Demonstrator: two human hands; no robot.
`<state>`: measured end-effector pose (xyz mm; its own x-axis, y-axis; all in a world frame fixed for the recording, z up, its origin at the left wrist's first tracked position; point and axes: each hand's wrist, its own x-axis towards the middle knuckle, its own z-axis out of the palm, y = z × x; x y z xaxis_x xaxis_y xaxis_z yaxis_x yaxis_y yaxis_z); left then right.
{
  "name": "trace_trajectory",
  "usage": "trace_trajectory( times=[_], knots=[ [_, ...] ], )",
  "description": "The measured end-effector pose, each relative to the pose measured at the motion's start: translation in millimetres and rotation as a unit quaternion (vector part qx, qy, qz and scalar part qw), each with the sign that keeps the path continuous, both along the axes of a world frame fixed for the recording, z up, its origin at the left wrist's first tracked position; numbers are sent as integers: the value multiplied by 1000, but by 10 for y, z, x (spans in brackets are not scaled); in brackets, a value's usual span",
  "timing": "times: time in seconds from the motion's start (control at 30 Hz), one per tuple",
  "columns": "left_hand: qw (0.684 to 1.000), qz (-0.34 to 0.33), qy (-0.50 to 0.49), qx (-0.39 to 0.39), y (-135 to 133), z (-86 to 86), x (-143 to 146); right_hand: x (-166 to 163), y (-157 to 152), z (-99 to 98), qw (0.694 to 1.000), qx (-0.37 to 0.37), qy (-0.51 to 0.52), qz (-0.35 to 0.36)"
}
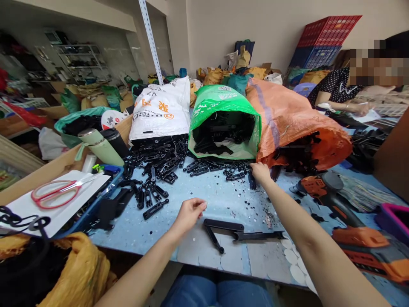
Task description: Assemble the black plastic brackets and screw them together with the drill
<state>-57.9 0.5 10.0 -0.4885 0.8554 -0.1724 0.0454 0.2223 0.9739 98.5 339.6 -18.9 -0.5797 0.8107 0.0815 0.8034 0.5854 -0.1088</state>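
Note:
My left hand (191, 213) hovers over the near middle of the blue table, thumb and fingertips pinched together; anything between them is too small to make out. Just right of it lies a jointed black plastic arm (223, 225), folded into a V, with a longer black bar (263, 236) at its end. Farther out, my right hand (261, 172) is at the mouth of the orange sack (284, 115), its fingers curled down beside a small black part (252, 181). What those fingertips grip is hidden.
Black link pieces (156, 162) spill from the white sack (162, 106); a green sack (226, 100) holds more. An orange-black power tool (341, 204) lies right. Scissors (57, 194), a blue tray (116, 175) and a green bottle (100, 147) stand left. Another person (335, 91) sits at far right.

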Motion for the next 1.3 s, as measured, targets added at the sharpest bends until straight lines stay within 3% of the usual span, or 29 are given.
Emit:
trace_trajectory(
  times=[0.13,0.23,0.33,0.53,0.63,0.7,0.83,0.97,1.1,1.2,1.3],
  knots=[
    [973,46,-224,2,-293,-60,41,114,-112,-38,1000,1,25,-3],
    [960,50,-277,-14,-348,-112,114,281,-340,-3,999,-6,48,9],
    [962,53,-268,-16,-329,-138,171,503,-696,65,993,-31,93,63],
    [992,33,-121,-24,-261,-142,221,857,-1498,313,957,-130,228,127],
    [1000,8,-7,-23,-231,-243,226,890,-1766,463,947,-165,216,174],
    [998,27,54,-25,-204,-345,233,887,-1878,524,943,-194,202,181],
    [993,78,82,-32,-154,-485,280,868,-2000,555,935,-244,180,186],
    [993,106,30,-30,-171,-457,298,819,-2080,580,935,-234,162,211],
    [996,78,30,-36,-210,-398,249,760,-2155,651,951,-156,102,246],
    [986,61,153,-25,-212,-346,268,747,-2191,704,958,-120,43,255],
    [941,6,337,33,-167,-247,409,753,-2211,746,955,-117,6,274]
  ],
)
